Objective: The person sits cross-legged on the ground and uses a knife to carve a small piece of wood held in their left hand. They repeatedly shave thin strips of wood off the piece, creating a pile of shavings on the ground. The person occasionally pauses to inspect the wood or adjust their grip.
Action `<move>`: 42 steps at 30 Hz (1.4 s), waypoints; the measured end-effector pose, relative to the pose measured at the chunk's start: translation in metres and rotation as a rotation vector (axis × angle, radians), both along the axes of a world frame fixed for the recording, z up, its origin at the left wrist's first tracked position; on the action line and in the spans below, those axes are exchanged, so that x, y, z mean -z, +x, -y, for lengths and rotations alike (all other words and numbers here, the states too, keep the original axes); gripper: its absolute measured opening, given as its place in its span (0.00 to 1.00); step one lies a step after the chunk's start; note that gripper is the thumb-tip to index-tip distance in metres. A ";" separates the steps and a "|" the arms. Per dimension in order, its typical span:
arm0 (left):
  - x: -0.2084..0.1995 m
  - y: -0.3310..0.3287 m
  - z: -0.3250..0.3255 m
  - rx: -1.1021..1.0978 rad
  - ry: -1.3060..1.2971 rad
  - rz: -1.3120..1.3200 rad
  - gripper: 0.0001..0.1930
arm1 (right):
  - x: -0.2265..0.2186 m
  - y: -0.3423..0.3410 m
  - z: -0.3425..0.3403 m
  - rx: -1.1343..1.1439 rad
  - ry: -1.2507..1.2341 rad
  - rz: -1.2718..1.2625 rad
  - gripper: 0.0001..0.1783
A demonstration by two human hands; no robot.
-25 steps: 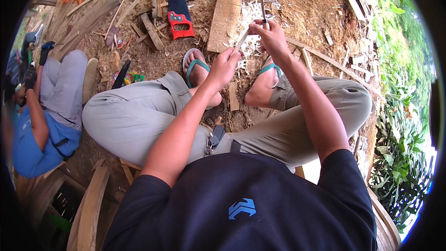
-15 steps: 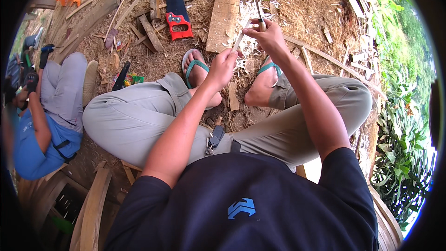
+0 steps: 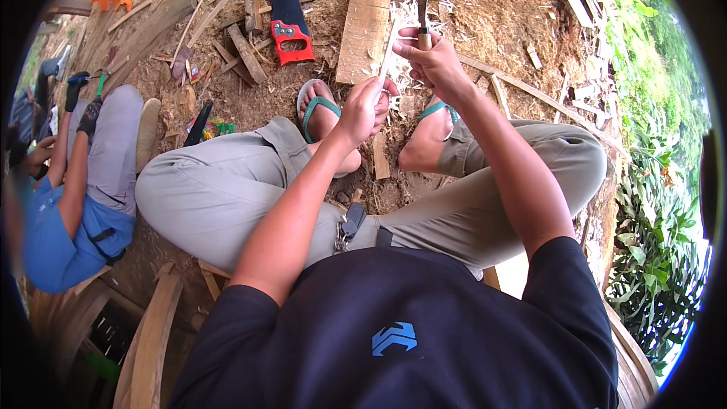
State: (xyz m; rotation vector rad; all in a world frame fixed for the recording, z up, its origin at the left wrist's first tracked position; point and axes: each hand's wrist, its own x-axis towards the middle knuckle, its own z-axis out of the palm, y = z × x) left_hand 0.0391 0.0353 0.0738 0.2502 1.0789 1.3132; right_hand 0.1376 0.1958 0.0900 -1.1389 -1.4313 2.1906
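Note:
My left hand (image 3: 365, 109) is closed round the lower end of a thin, pale wooden strip (image 3: 388, 51), which points up and slightly right. To its right, my right hand (image 3: 433, 63) grips the short wooden handle of a knife (image 3: 425, 1). The knife's dark, curved blade stands away from me, apart from the strip. My right thumb and forefinger are close to the strip's upper part; whether they touch it I cannot tell. Pale shavings (image 3: 406, 14) lie on the ground beneath and beyond both hands.
A wooden plank (image 3: 365, 19) lies just beyond my left hand. Left of it is a handsaw (image 3: 288, 11) with a red handle. Wood offcuts (image 3: 246, 54) litter the dirt. At the far left sits a person in blue (image 3: 57, 235), holding a green-handled tool (image 3: 101, 85). Leafy plants (image 3: 644, 235) border the right.
The knife has turned, so its blade now shows broadside. The strip stands more upright, and my left hand has shifted slightly nearer me. The other person's gloved hands have moved.

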 end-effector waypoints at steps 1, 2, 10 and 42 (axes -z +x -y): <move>0.000 0.001 0.000 -0.006 -0.013 -0.010 0.18 | 0.000 0.001 -0.001 -0.013 -0.013 -0.011 0.23; 0.002 0.001 0.000 -0.012 -0.009 -0.024 0.19 | 0.001 0.002 -0.002 -0.027 -0.025 -0.022 0.23; 0.012 0.001 0.004 -0.002 -0.032 -0.064 0.24 | -0.008 -0.001 0.004 -0.040 0.080 0.054 0.26; 0.022 0.001 -0.001 0.024 0.032 -0.314 0.12 | -0.004 0.001 -0.019 0.123 0.076 0.104 0.17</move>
